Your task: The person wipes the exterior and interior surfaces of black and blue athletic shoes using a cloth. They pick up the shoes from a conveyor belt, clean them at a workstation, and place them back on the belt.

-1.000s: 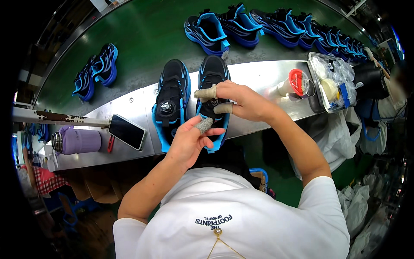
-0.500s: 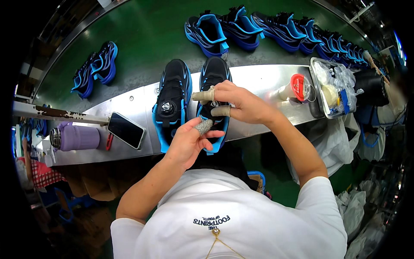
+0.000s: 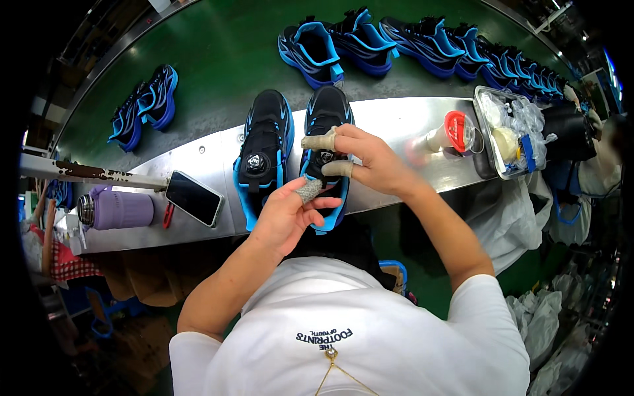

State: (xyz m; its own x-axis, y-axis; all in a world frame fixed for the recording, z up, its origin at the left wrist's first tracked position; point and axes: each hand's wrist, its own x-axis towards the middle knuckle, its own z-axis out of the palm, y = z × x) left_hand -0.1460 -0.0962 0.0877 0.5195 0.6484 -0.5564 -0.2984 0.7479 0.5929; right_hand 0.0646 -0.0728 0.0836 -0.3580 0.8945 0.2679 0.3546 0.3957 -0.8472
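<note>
Two black sneakers with blue trim lie side by side on the metal ledge, toes pointing away from me. The left sneaker (image 3: 265, 135) stands free of my hands, a round lacing dial on its tongue. On the right sneaker (image 3: 325, 109), my right hand (image 3: 373, 158) has its thumb and index finger, both in beige finger covers, around the lacing dial (image 3: 325, 157). My left hand (image 3: 281, 218) pinches near the sneaker's collar and tongue, a grey cover on one finger. Its other fingers are loosely bent, and the exact grip point is partly hidden.
On the ledge (image 3: 389, 119) are a purple bottle (image 3: 122, 208), red-handled tool (image 3: 168, 216), phone (image 3: 193, 198), red-lidded container (image 3: 456, 132) and tray (image 3: 481, 122) of plastic bits. More sneakers (image 3: 310, 53) line the green belt (image 3: 218, 59). A pole (image 3: 99, 173) juts in from the left.
My right hand's fingertips have shifted slightly right, around the dial. The left hand stays almost in place. Sneakers on the green belt have slid a little to the left.
</note>
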